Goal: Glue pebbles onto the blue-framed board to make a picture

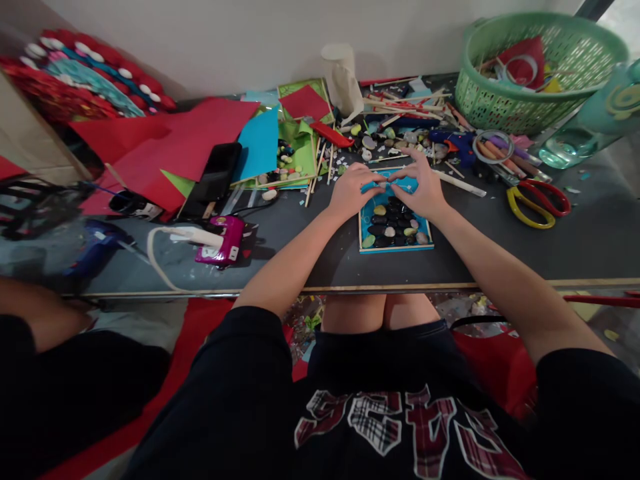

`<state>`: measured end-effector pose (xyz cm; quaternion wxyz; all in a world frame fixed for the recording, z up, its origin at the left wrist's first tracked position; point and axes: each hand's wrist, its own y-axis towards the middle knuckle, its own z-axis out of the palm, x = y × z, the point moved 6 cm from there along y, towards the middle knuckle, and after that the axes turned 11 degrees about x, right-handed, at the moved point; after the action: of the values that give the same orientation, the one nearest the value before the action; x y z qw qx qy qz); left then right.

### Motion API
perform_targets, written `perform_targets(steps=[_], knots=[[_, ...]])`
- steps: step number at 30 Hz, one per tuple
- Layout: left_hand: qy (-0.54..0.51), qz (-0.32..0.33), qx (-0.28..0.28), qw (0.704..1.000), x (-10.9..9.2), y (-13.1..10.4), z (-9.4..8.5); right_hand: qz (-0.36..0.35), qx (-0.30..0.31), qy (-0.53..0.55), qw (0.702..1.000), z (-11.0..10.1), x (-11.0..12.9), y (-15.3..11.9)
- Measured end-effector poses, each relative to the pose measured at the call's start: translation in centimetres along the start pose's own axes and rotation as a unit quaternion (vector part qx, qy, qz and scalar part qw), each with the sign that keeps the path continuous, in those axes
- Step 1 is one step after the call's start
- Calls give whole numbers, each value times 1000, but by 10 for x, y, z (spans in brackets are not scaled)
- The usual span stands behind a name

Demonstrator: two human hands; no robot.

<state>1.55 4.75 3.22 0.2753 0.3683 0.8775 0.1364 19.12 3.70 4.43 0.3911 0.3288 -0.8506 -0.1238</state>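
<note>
A blue card panel (367, 212) edged with thin sticks lies near the table's front edge. Black pebbles (395, 213) cover its lower middle, with several pale, yellow and green ones among them. Over the panel's top part, my left hand (353, 190) and my right hand (420, 183) meet at the fingertips. Both hands pinch at a small pale piece (384, 185) between them, too small to name. My right hand's other fingers are raised and spread.
Scissors (537, 203), a green basket (530, 110) and a bottle (570, 147) stand on the right. Loose stones, sticks and a hot glue gun (455, 143) lie behind the panel. To the left are red paper (200, 133), a phone (217, 170) and a purple power adapter (225, 240). Another person sits at left.
</note>
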Motion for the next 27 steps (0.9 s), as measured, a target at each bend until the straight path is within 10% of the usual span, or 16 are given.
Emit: perform_targets(steps=[27], knots=[[-115, -24, -91, 989, -4, -3, -7, 42, -32, 114, 992, 3, -16, -2]])
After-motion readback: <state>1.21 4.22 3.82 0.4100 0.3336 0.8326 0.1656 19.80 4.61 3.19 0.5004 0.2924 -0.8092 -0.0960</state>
